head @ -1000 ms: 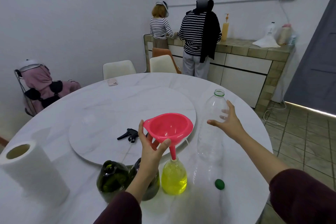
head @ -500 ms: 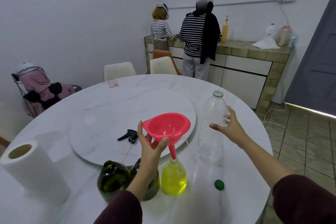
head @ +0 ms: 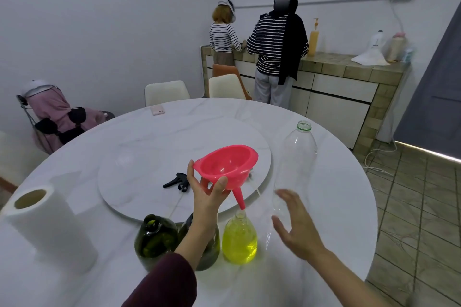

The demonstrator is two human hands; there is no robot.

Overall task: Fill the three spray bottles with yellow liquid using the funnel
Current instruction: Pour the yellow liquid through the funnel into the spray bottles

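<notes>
My left hand (head: 208,197) grips the pink funnel (head: 225,163) by its underside, tilted, with its spout tip just above the neck of a clear spray bottle (head: 239,239) filled with yellow liquid. Two dark green bottles stand to the left: one open-necked green bottle (head: 153,239) and a second green bottle (head: 212,249) partly hidden behind my left forearm. A tall, empty clear plastic bottle (head: 296,159) stands uncapped to the right. My right hand (head: 296,227) hovers open, fingers spread, beside that bottle's base, not touching it.
A black spray trigger head (head: 178,181) lies on the round turntable (head: 139,154). A paper towel roll (head: 47,227) stands at front left, a pink phone (head: 157,109) at the far edge. Two people stand at the counter (head: 349,67) behind; chairs surround the table.
My right hand let go of the tall empty bottle's upper part and dropped down toward me, beside its base. The funnel has tipped and lifted, its spout coming out of the yellow bottle's neck.
</notes>
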